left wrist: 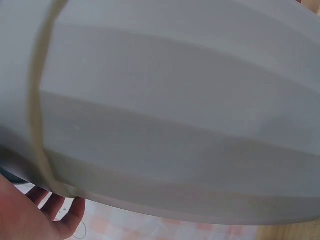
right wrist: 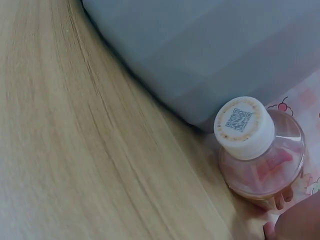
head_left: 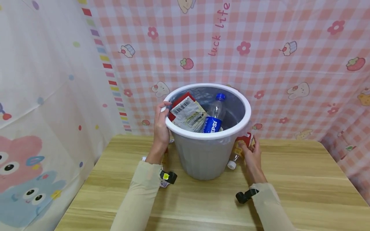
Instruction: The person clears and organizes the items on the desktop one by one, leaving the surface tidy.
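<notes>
Bin (head_left: 199, 160) stands between bottle (head_left: 237, 154) and apparent wrapper (head_left: 164, 184).

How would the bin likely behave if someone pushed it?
The bin would probably keep its shape, since its ribbed plastic looks stiff. Pushed high up, it might tip, as it narrows downward. It may be light for its size: open space shows around the Pepsi bottle inside.

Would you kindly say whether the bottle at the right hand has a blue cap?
No, the bottle at the right hand has a white cap.
</notes>
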`<state>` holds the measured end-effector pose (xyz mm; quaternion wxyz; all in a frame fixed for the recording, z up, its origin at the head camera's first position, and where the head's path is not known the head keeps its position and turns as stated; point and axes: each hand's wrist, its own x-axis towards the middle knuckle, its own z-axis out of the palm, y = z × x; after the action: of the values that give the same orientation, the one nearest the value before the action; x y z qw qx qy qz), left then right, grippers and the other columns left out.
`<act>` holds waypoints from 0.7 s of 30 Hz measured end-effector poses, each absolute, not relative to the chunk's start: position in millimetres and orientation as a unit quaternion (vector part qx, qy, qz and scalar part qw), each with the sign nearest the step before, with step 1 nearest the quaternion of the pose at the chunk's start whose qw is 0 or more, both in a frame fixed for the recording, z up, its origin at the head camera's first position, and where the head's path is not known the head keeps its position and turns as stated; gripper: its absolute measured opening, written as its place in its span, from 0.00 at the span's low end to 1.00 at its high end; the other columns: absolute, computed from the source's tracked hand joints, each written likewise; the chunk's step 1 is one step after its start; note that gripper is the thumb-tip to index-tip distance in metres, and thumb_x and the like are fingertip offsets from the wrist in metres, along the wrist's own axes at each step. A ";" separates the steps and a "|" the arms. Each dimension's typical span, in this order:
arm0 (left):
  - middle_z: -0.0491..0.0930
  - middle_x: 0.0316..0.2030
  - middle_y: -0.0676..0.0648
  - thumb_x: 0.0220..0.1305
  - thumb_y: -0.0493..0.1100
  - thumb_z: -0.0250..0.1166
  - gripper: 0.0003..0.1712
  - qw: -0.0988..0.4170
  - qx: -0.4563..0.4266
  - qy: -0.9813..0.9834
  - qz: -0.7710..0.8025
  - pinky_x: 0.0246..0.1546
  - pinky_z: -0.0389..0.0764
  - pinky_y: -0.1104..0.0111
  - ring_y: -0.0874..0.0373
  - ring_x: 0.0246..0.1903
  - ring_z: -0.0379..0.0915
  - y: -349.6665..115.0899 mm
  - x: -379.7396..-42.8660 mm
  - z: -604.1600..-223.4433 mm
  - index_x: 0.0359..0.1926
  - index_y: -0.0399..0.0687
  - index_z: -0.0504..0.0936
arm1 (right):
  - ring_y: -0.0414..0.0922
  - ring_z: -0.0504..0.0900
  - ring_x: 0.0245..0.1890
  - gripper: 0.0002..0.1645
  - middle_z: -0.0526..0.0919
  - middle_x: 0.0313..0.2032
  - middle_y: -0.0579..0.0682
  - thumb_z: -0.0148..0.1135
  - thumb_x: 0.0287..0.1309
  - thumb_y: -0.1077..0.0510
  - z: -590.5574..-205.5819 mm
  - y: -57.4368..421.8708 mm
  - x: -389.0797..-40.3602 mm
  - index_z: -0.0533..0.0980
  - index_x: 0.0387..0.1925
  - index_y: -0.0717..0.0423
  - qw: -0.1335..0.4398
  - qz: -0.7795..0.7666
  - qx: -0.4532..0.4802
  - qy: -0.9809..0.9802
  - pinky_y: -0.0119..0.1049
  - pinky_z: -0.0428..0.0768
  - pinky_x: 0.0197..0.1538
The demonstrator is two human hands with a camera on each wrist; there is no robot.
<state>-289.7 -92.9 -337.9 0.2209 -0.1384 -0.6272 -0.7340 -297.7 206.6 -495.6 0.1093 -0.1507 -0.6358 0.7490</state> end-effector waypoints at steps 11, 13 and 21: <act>0.67 0.61 0.42 0.71 0.43 0.39 0.19 0.222 -0.134 -0.631 -0.731 0.55 0.68 0.66 0.55 0.53 0.67 -92.3 -289.6 -339.2 0.57 0.41 0.67 | 0.46 0.66 0.65 0.51 0.60 0.73 0.50 0.58 0.68 0.60 -502.1 205.5 -297.8 0.41 0.77 0.25 0.056 0.777 -0.113 -0.617 0.41 0.69 0.65; 0.67 0.61 0.42 0.71 0.43 0.39 0.19 0.222 -0.134 -0.632 -0.731 0.54 0.68 0.65 0.55 0.53 0.68 -92.5 -289.5 -339.4 0.57 0.41 0.67 | 0.47 0.62 0.67 0.51 0.58 0.73 0.51 0.59 0.66 0.61 -499.8 204.9 -297.0 0.44 0.77 0.25 0.057 0.767 -0.109 -0.630 0.47 0.63 0.70; 0.67 0.60 0.41 0.71 0.43 0.39 0.20 0.225 -0.136 -0.627 -0.733 0.56 0.67 0.65 0.55 0.53 0.67 -92.3 -289.1 -338.3 0.56 0.39 0.68 | 0.50 0.56 0.70 0.52 0.52 0.74 0.53 0.61 0.64 0.57 -508.7 204.2 -300.1 0.43 0.77 0.24 0.093 0.715 -0.102 -0.685 0.50 0.55 0.73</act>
<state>-289.1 -92.3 -338.3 0.2251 -0.1355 -0.6275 -0.7330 -300.1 204.2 -508.7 0.0927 -0.1023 -0.6854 0.7150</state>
